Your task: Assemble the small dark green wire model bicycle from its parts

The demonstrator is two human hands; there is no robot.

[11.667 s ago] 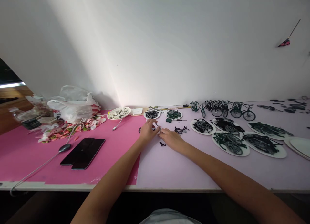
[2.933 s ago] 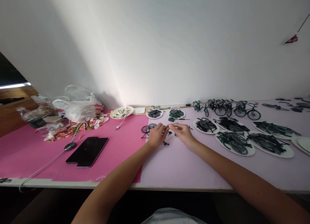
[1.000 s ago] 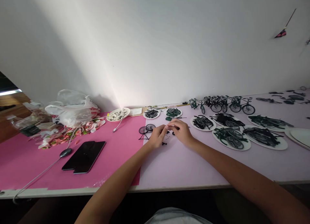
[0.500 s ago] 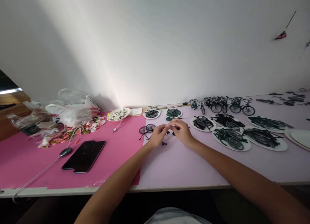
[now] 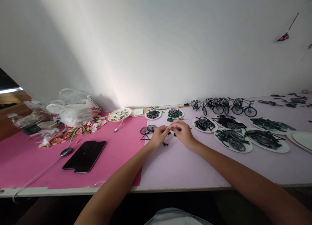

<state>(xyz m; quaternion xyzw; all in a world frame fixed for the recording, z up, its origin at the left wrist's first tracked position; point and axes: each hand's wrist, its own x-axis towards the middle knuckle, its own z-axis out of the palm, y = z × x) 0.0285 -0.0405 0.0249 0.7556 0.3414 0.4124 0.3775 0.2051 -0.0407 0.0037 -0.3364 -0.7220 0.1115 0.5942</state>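
My left hand (image 5: 159,135) and my right hand (image 5: 183,131) meet fingertip to fingertip above the pale lilac tabletop (image 5: 180,169). Both are closed in a pinch, and whatever lies between the fingers is too small or hidden to name. Just left of my left hand lies a black toy bicycle frame with wheels (image 5: 147,131). A small black part (image 5: 165,144) rests on the table below my hands. Behind them is a small green part (image 5: 170,119), partly covered by my fingers.
Several plates of dark bicycle parts, such as a white plate (image 5: 233,140), stand to the right. Assembled toy bicycles (image 5: 243,108) line the wall. On the left are two black phones (image 5: 84,156), a cable, a plastic bag (image 5: 73,108) and a plate of white pieces (image 5: 119,115).
Both hands keep the same pinch in nearly the same place. The whole view has shifted very slightly; nothing on the table has visibly moved.
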